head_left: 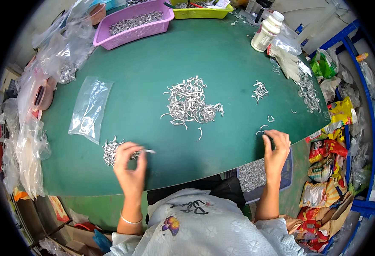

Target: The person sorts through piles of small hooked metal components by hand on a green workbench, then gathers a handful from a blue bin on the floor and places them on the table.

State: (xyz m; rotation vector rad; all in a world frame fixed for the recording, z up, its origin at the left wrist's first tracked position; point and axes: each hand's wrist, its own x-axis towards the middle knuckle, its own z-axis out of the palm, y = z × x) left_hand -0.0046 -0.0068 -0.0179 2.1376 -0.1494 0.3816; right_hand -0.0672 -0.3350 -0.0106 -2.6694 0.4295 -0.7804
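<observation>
Between the thumb and fingers of my left hand (pixel 129 164) is a small curved silver metal piece (pixel 150 151), its end sticking out to the right. That hand is above a small pile of similar pieces (pixel 110 150) at the table's front left and partly covers it. My right hand (pixel 276 149) is at the front right edge, thumb and forefinger close together at a thin curved metal piece (pixel 259 132). Two more pieces lie just beyond its fingertips. The largest heap of curved metal pieces (pixel 191 102) sits mid-table, with a smaller group (pixel 260 90) to its right.
A flat clear plastic bag (pixel 90 109) lies on the green table (pixel 153 64) at left. Purple (pixel 132 37) and yellow-green baskets (pixel 202 13) stand at the back. A white bottle (pixel 267 32), a glove (pixel 284 61) and loose rings (pixel 309 94) lie right. Below is a blue-grey bin (pixel 286 173).
</observation>
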